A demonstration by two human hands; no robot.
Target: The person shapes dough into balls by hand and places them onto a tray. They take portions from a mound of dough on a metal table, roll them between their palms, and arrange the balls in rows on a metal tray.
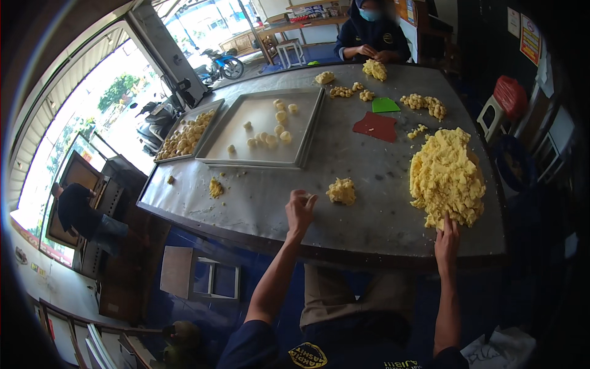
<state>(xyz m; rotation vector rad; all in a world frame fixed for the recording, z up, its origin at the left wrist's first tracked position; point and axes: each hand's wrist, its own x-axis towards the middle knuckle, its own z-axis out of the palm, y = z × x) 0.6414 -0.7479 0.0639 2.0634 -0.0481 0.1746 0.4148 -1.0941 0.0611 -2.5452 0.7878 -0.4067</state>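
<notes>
Right hand (448, 238) at a crumbly yellow dough mound (445, 175)

At right of frame, its fingers touch the mound's lower edge; whether they pinch any is hidden. At centre, the left hand (300, 210) curls its fingers toward the thumb, contents unclear. The dough looks soft and fragile, best gripped at its edge by fingertips. Counted: one mound, one small yellow clump (342, 192), one flat green scraper (386, 106), one flat red scraper (375, 126).
</notes>
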